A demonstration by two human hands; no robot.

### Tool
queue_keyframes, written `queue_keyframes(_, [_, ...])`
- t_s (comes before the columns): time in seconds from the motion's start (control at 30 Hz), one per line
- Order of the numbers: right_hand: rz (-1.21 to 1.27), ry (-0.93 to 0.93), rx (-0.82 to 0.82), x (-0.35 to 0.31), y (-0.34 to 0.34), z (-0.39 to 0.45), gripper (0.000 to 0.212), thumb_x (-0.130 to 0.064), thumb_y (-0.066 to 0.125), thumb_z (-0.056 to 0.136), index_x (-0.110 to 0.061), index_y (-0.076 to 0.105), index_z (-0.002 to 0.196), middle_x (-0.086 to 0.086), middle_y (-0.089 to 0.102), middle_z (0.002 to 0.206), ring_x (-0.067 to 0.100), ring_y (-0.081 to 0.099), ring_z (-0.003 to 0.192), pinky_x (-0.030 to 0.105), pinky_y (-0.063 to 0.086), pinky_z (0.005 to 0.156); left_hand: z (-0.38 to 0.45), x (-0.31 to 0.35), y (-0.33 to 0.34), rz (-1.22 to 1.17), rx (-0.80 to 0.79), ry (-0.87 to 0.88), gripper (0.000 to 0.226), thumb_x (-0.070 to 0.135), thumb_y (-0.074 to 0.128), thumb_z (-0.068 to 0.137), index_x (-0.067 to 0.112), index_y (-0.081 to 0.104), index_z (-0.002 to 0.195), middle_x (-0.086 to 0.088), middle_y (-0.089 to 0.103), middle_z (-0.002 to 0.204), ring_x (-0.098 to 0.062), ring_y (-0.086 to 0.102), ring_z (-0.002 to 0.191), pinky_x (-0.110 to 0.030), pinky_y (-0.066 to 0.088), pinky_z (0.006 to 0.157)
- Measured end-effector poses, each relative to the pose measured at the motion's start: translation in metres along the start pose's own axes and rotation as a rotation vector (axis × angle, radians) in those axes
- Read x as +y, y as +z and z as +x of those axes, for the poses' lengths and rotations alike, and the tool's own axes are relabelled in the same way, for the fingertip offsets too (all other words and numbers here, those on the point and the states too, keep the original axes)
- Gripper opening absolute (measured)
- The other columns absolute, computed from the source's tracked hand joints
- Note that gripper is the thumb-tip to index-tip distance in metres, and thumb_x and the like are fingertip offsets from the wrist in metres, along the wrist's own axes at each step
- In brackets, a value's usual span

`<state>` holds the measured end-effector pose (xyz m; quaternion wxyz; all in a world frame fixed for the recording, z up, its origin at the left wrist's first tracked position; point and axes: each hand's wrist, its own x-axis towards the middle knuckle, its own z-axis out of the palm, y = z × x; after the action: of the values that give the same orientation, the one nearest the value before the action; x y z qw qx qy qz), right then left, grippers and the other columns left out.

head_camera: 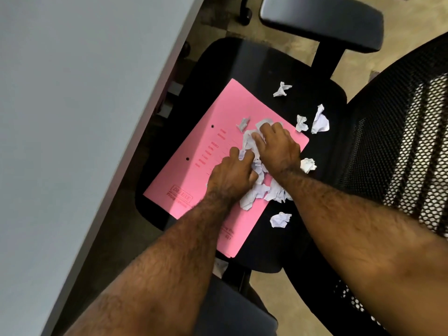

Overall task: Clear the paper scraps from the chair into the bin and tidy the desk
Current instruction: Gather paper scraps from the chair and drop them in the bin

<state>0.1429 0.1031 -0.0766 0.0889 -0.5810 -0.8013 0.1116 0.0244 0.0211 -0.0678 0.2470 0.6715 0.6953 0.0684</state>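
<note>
A pink file folder (pixel 218 132) lies flat on the black chair seat (pixel 218 69). A heap of crumpled white paper scraps (pixel 257 192) sits on the folder's right half. My left hand (pixel 230 178) and my right hand (pixel 278 149) press down side by side on this heap, fingers curled around the scraps between them. Several loose scraps lie apart on the seat: one at the far side (pixel 282 89), two by the folder's right corner (pixel 320 120), one beside my right wrist (pixel 308 164), one near the front (pixel 280 219). No bin is in view.
A grey desk top (pixel 72 117) fills the left side, its edge running diagonally close to the seat. The chair's mesh backrest (pixel 400 154) rises on the right, and a black armrest (pixel 322 20) crosses the top. Tan floor shows beyond.
</note>
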Motion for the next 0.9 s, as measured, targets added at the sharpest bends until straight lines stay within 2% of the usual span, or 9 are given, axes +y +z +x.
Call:
queue_keyframes(0.13, [0.086,0.067,0.052,-0.004,-0.008,0.000,0.027,-0.034,0.046,0.099,-0.009,0.058,0.102,0.015,0.062,0.090,0.034,0.059,0.077,0.035,0.043,0.058,-0.007,-0.005,-0.017,-0.114,0.058,-0.066,0.040,0.041,0.038,0.087,0.015,0.049,0.115,-0.009,0.053,0.095,-0.018,0.045,0.068,-0.025,0.031,0.055])
queue_keyframes(0.23, [0.149,0.149,0.053,-0.015,-0.018,0.000,0.025,-0.032,0.046,0.099,-0.009,0.056,0.098,0.014,0.061,0.085,0.031,0.057,0.072,0.034,0.042,0.057,-0.014,-0.004,-0.039,-0.348,0.169,-0.196,0.027,0.035,0.039,0.082,0.018,0.053,0.096,-0.001,0.055,0.080,-0.014,0.048,0.065,-0.022,0.027,0.050])
queue_keyframes(0.33, [0.243,0.287,0.069,-0.031,-0.030,-0.003,0.023,-0.030,0.048,0.098,-0.009,0.056,0.095,0.008,0.059,0.078,0.026,0.052,0.067,0.029,0.037,0.056,-0.021,0.000,-0.062,-0.684,0.246,-0.349,0.010,0.022,0.047,0.085,0.018,0.055,0.080,0.004,0.058,0.066,0.000,0.053,0.053,-0.016,0.036,0.043])
queue_keyframes(0.43, [0.419,0.498,0.127,-0.050,-0.046,-0.004,0.021,-0.028,0.051,0.097,-0.009,0.058,0.092,-0.002,0.051,0.068,0.018,0.049,0.058,0.019,0.032,0.045,-0.031,0.003,-0.086,-0.891,0.209,-0.530,0.014,0.020,0.049,0.087,0.014,0.058,0.077,0.003,0.055,0.064,-0.010,0.049,0.053,-0.021,0.035,0.046])
queue_keyframes(0.5, [0.537,0.619,0.168,-0.060,-0.059,-0.004,0.017,-0.022,0.052,0.097,-0.008,0.060,0.092,-0.008,0.046,0.063,0.005,0.044,0.054,0.008,0.027,0.037,-0.046,0.005,-0.102,-1.085,0.156,-0.615,0.017,0.020,0.048,0.086,0.015,0.055,0.071,0.001,0.046,0.058,-0.014,0.037,0.046,-0.021,0.028,0.044])
queue_keyframes(0.57, [0.623,0.695,0.158,-0.068,-0.072,-0.008,0.014,-0.017,0.051,0.096,-0.008,0.061,0.092,-0.009,0.047,0.065,0.002,0.045,0.057,0.004,0.031,0.039,-0.068,0.006,-0.118,-1.244,0.129,-0.671,0.020,0.018,0.047,0.085,0.019,0.050,0.066,-0.001,0.040,0.057,-0.013,0.029,0.044,-0.020,0.021,0.043])
queue_keyframes(0.67, [0.789,0.701,0.097,-0.086,-0.088,-0.027,0.019,-0.006,0.048,0.093,-0.015,0.055,0.079,-0.005,0.049,0.069,0.018,0.053,0.069,0.019,0.039,0.050,-0.107,0.005,-0.137,-1.359,0.105,-0.748,0.018,0.023,0.048,0.085,0.009,0.058,0.080,-0.008,0.046,0.069,-0.013,0.035,0.047,-0.019,0.023,0.044])
queue_keyframes(0.77, [0.816,0.670,0.073,-0.113,-0.102,-0.057,0.026,-0.003,0.046,0.086,-0.022,0.055,0.071,-0.004,0.050,0.064,0.015,0.046,0.051,0.014,0.032,0.036,-0.148,-0.001,-0.151,-1.515,0.086,-0.793,0.027,0.026,0.056,0.088,0.002,0.062,0.099,-0.001,0.052,0.059,-0.008,0.041,0.037,-0.016,0.027,0.041])
queue_keyframes(0.9, [0.843,0.566,0.049,-0.160,-0.123,-0.097,0.030,-0.007,0.045,0.088,-0.024,0.051,0.064,-0.003,0.047,0.062,0.012,0.041,0.045,0.012,0.026,0.031,-0.213,-0.013,-0.160,-1.636,0.143,-0.756,0.020,0.031,0.063,0.077,0.014,0.071,0.085,-0.001,0.054,0.065,-0.007,0.037,0.039,-0.017,0.026,0.040])
